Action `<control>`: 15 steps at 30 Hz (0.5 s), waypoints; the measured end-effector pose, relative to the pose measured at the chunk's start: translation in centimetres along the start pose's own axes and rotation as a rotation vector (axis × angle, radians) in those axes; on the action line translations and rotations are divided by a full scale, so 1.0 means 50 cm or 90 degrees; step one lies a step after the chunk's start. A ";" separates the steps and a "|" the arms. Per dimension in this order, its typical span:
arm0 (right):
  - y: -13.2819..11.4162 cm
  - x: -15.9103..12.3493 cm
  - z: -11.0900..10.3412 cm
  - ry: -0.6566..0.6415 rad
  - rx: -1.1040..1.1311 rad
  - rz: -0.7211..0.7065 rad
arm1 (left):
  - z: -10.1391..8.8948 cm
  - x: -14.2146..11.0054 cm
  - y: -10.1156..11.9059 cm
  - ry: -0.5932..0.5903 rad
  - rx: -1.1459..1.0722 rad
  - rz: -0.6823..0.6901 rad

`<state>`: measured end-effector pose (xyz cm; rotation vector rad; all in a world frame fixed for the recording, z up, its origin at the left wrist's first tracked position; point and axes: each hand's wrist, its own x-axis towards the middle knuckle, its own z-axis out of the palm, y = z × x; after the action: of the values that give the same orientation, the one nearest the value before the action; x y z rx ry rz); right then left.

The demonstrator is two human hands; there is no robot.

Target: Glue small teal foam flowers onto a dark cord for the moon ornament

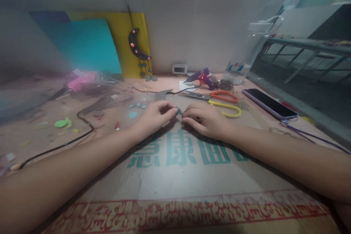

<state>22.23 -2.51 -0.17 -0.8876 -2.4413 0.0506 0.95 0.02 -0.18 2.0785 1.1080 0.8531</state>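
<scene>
From my end, the left hand [155, 117] pinches a small teal piece [179, 111] at its fingertips; whether the right hand [207, 120], just beyond it, grips too, I can't tell. Probably light, stiff — best held by its edges.

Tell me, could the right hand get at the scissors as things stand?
Probably yes: the scissors lie just beyond the right hand, with nothing visible between them, though that hand seems busy with a small teal piece.

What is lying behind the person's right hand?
Behind the right hand lie scissors with one red and one yellow handle. Whatever the hand itself covers cannot be seen.
</scene>
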 end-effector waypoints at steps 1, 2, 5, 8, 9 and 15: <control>-0.001 0.003 -0.007 -0.005 -0.025 -0.013 | 0.000 0.000 -0.002 0.000 0.000 0.008; -0.001 0.006 -0.017 -0.001 -0.051 -0.015 | 0.000 0.001 -0.004 0.000 0.001 0.015; 0.019 0.020 -0.058 0.062 -0.119 0.048 | 0.000 0.000 -0.005 0.003 0.010 0.015; 0.072 0.030 -0.105 0.092 -0.191 0.184 | 0.000 -0.001 -0.002 0.008 0.026 0.006; 0.095 0.031 -0.117 0.087 -0.210 0.229 | 0.001 -0.001 -0.003 0.008 0.030 0.003; 0.223 0.005 -0.124 0.106 -0.219 0.407 | 0.009 0.005 -0.020 -0.024 -0.016 -0.010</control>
<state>31.69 5.52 2.90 -1.7197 -1.9516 -0.2093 0.94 0.58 -1.14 2.0542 1.0872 0.8123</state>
